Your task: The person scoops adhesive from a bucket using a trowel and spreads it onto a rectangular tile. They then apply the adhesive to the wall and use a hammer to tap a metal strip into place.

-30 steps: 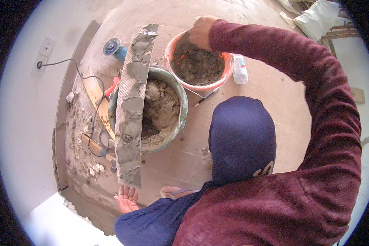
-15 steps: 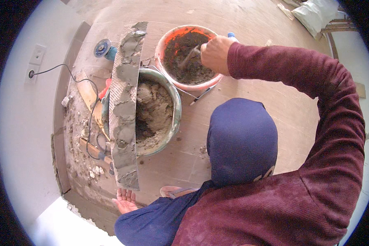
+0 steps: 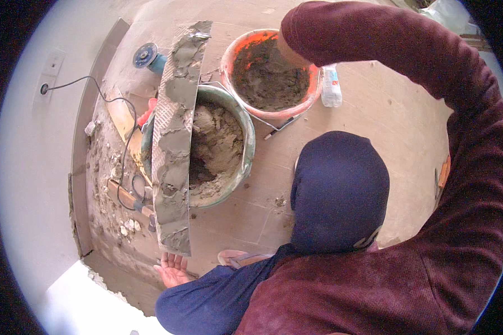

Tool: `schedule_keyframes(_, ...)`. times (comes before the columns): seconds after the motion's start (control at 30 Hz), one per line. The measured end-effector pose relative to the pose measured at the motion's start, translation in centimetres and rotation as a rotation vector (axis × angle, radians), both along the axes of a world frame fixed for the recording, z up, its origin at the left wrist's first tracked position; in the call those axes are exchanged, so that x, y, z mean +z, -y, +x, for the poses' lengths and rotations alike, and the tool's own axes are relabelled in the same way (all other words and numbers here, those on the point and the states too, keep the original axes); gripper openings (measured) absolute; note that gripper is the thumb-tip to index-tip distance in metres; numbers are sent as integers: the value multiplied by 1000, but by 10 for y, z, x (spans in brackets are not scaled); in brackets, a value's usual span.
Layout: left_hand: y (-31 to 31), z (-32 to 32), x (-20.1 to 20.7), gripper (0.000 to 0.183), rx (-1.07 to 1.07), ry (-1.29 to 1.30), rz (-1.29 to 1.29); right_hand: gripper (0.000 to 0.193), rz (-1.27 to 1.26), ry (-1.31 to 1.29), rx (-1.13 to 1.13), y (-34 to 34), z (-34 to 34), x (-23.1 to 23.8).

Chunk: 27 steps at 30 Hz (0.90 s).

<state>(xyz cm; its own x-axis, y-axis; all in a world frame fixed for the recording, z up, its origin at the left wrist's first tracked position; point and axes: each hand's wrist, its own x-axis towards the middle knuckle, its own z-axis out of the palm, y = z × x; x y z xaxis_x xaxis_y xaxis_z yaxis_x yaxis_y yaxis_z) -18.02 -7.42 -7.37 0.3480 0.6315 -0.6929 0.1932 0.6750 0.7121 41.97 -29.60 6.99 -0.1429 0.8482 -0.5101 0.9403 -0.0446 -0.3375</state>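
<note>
A long, narrow tile strip [image 3: 171,167] with a ribbed back and grey mortar along it lies across the left side of a green bucket [image 3: 249,151] holding mortar. My left hand [image 3: 174,271], palm up with fingers stretched out, is at the strip's near end; whether its fingertips bear the strip I cannot tell. My right hand [image 3: 292,53] reaches over the far right rim into an orange bucket [image 3: 313,92] of darker mortar [image 3: 268,84]. Its fingers, and anything in them, are hidden behind the hand and maroon sleeve.
An angle grinder [image 3: 149,57] lies beyond the strip. A hammer [image 3: 131,201], a yellowish board [image 3: 123,120], a black cable [image 3: 129,114] and rubble lie along the left wall. A clear plastic bottle [image 3: 331,89] stands right of the orange bucket. My navy-covered knee [image 3: 341,190] is nearby.
My right hand, which held a trowel-like tool over the orange bucket, has moved farther away and down into it, covering the tool. The bottle has come into sight. My left hand stays in place.
</note>
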Motion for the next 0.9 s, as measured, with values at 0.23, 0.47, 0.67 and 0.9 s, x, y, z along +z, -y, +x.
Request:
schedule_keyframes(0.23, 2, 11, 7, 71, 48, 34, -24, 24, 211, -58, 182, -4, -13, -7)
schedule_keyframes(0.47, -4, -7, 3, 71, 14, 114, -25, 16, -510, 597, 221, -48, -33, -13)
schedule_keyframes(0.67, 0, 10, 9, 71, 48, 100, 10, 12, -526, 651, 766, -55, -27, -23)
schedule_keyframes(0.9, 2, 0, 5, 71, 95, 171, -44, 20, -388, 485, 463, -28, -6, -35)
